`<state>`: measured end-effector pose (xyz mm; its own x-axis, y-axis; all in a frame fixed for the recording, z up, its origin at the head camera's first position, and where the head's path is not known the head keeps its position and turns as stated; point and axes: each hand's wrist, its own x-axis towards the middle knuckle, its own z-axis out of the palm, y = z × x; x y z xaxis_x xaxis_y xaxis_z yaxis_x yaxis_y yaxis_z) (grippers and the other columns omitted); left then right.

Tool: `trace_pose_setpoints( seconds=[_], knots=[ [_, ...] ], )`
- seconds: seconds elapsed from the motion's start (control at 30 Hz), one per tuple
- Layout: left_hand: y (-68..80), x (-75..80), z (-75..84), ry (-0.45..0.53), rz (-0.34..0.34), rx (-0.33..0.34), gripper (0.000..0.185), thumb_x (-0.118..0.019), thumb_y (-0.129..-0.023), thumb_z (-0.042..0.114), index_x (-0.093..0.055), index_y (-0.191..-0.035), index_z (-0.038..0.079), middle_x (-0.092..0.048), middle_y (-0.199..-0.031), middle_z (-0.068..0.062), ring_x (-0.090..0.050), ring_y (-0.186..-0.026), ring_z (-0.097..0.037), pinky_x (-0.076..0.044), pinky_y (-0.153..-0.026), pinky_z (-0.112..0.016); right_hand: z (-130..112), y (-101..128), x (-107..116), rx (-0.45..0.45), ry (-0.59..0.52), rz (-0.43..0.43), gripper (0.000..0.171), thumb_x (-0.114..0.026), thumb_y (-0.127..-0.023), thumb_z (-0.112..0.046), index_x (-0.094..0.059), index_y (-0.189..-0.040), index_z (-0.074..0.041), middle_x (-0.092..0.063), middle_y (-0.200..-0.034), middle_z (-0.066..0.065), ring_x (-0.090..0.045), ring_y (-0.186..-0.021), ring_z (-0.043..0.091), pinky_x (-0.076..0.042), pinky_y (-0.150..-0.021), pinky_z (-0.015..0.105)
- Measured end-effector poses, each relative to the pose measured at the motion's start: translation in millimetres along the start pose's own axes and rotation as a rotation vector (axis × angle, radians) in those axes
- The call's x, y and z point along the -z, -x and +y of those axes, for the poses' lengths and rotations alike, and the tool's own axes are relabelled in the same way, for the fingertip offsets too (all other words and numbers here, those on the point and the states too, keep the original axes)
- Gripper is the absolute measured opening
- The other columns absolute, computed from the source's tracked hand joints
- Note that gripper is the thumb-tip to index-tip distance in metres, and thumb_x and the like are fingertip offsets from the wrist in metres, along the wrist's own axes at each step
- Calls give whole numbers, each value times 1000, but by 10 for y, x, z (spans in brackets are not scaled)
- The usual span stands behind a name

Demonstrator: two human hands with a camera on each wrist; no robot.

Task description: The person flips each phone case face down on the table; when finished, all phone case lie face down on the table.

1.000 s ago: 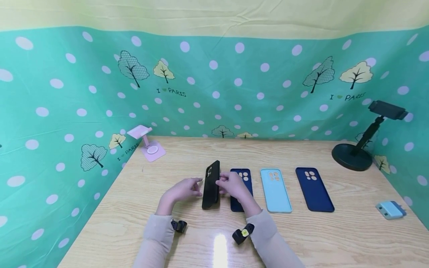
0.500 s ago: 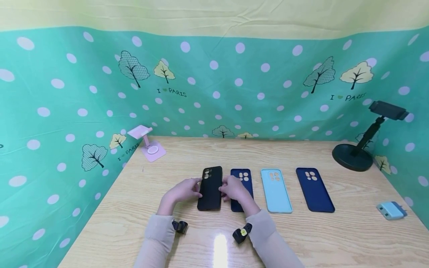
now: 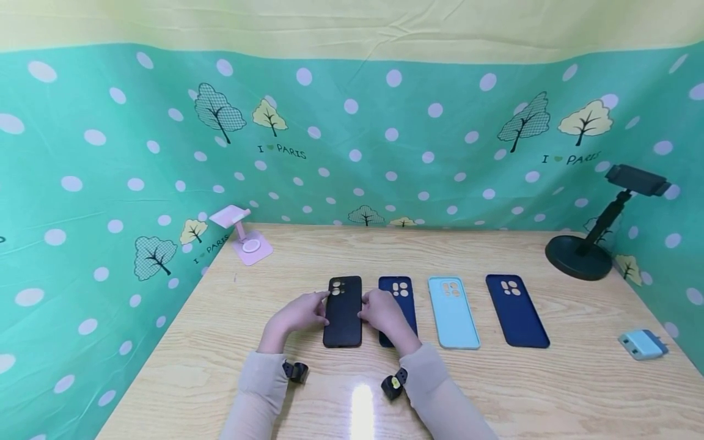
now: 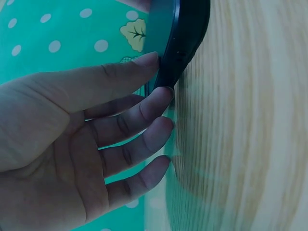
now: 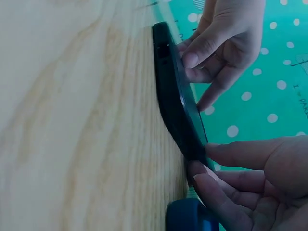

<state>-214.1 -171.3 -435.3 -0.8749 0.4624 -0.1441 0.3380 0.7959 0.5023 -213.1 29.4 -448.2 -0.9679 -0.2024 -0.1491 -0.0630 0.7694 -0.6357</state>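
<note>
Pale wooden table point(image 3: 495, 391), grain running left to right, enclosed at its far and side edges by a teal polka-dot cloth backdrop point(image 3: 385, 140) printed with trees. Near the front edge, left hand point(image 3: 297, 313) and right hand point(image 3: 385, 311), fingers curled lightly, pinch the long sides of a matte black rubbery phone case point(image 3: 343, 311) lying flat, camera cut-outs toward the far edge. Beside it to the right, in a row: dark blue case point(image 3: 403, 290), light blue case point(image 3: 452, 311), second dark blue case point(image 3: 516, 310). Far left corner: pink phone stand point(image 3: 242, 235). Far right corner: black round-based stand point(image 3: 591, 244).
</note>
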Motion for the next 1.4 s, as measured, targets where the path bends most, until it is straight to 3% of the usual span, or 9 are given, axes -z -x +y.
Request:
trace_pose_setpoints(
  seconds=[0.13, 0.33, 0.53, 0.7, 0.83, 1.03, 1.4],
  knots=[
    [3, -3, 4, 2, 4, 15, 65, -73, -81, 4, -44, -136, -13, -60, -70, 1, -52, -68, -9, -47, -75, -32, -19, 9, 2, 15, 59, 19, 27, -74, -83, -11, -71, -107, 1, -62, -69, 3, -52, -63, 14, -45, -63, 28],
    [-1, -1, 8, 9, 3, 41, 65, -73, -82, 4, -44, -137, -11, -58, -70, 3, -52, -69, -10, -46, -75, -31, -27, 35, 29, 6, 28, -7, 41, -75, -83, -10, -65, -120, 5, -70, -79, 6, -59, -70, 14, -51, -71, 32],
    [-1, 3, 7, 8, -10, 82, 66, -73, -82, 5, -44, -139, -8, -61, -73, 2, -54, -71, -10, -48, -77, -33, 2, 50, 51, 14, -33, -38, 43, -73, -84, -10, -63, -123, 5, -68, -78, 5, -59, -64, 12, -46, -61, 26],
    [-5, 48, 66, 3, 21, 120, 66, -74, -83, 11, -46, -141, -1, -65, -81, 2, -58, -74, -10, -49, -74, -32, 115, 79, 158, 59, -92, 4, 42, -71, -85, -10, -62, -123, 6, -66, -80, 4, -60, -57, 11, -47, -56, 22],
    [-32, 86, 150, 28, 64, 54, 61, -74, -84, 13, -49, -139, -1, -65, -84, 1, -56, -73, -10, -47, -68, -29, 233, 106, 294, 52, -93, 58, 38, -70, -87, -12, -64, -122, 3, -63, -77, 1, -58, -54, 9, -47, -54, 22],
    [-133, 72, 299, 44, 61, -62, 58, -72, -86, 12, -50, -137, -4, -65, -87, -2, -56, -74, -10, -47, -71, -28, 404, 150, 500, 7, -82, 107, 38, -69, -88, -14, -64, -122, 1, -65, -80, 2, -56, -58, 10, -44, -56, 23],
    [-419, -79, 443, 125, 4, -83, 58, -70, -87, 9, -47, -139, -5, -67, -91, -5, -59, -77, -10, -49, -72, -26, 635, 243, 689, -59, -31, 156, 41, -66, -90, -13, -60, -125, 6, -68, -87, 8, -60, -63, 12, -44, -57, 24]
  ],
)
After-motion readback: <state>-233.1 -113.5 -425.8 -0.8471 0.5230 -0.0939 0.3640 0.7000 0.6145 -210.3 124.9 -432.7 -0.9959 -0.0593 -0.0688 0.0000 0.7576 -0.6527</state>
